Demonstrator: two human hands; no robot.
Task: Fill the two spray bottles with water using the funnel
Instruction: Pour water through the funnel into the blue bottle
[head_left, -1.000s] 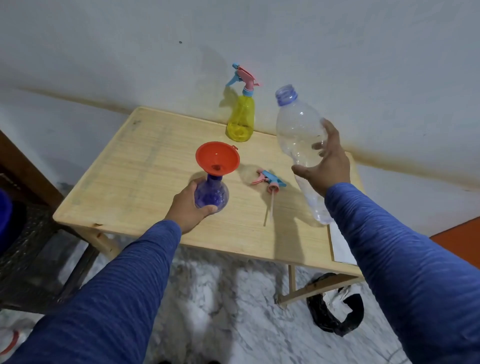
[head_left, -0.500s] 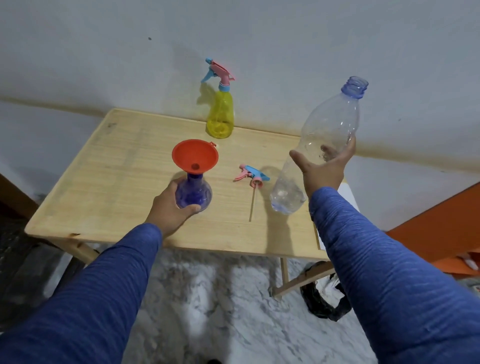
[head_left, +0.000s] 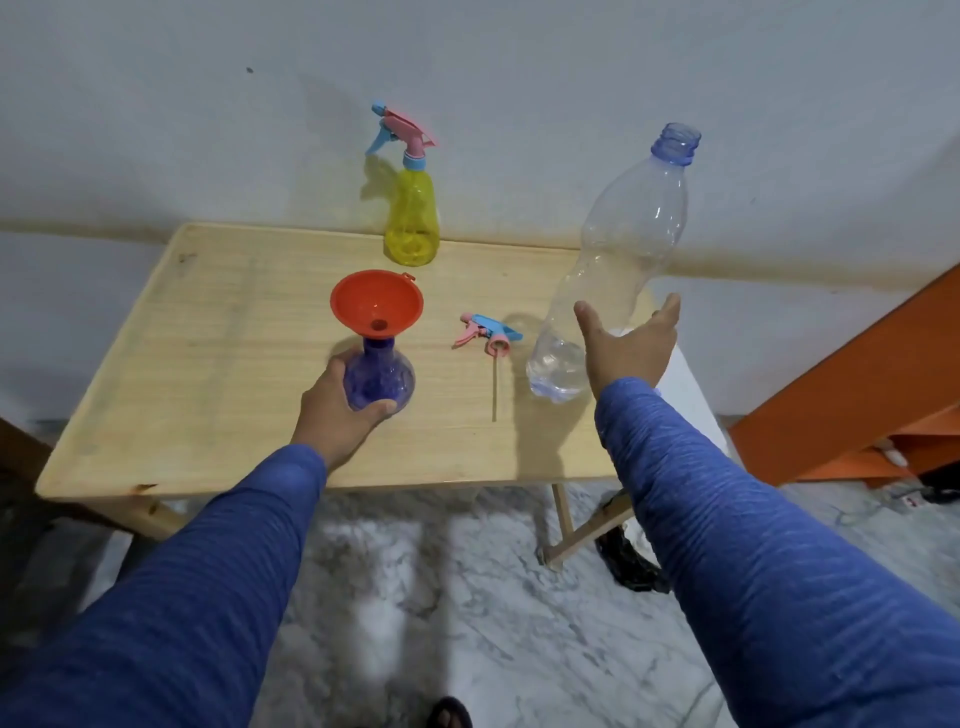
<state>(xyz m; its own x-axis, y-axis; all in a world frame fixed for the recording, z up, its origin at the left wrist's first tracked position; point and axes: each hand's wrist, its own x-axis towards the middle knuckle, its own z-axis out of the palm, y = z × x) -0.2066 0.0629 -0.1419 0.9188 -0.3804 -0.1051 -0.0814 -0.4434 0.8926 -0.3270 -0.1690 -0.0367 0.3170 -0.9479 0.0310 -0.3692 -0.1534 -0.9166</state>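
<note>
On the wooden table (head_left: 218, 364), my left hand (head_left: 337, 410) grips the round base of the purple spray bottle (head_left: 379, 379). An orange funnel (head_left: 376, 304) sits upright in its neck. That bottle's pink and blue spray head (head_left: 488, 335) lies loose on the table to the right, its dip tube pointing toward me. The yellow spray bottle (head_left: 413, 223) stands at the far edge with its spray head on. My right hand (head_left: 628, 348) cups the lower part of a clear water bottle (head_left: 623, 249), uncapped and leaning right, its base near the tabletop with a little water left inside.
A white wall rises just behind the table. An orange structure (head_left: 857, 395) stands at the right. A black object (head_left: 631, 566) lies on the marble floor by the table's right leg, and something white (head_left: 691, 384) juts past the table's right edge.
The water bottle has swung from tipped toward the funnel to leaning right, neck up, and dropped to the table's right side. My left hand has kept hold of the purple bottle.
</note>
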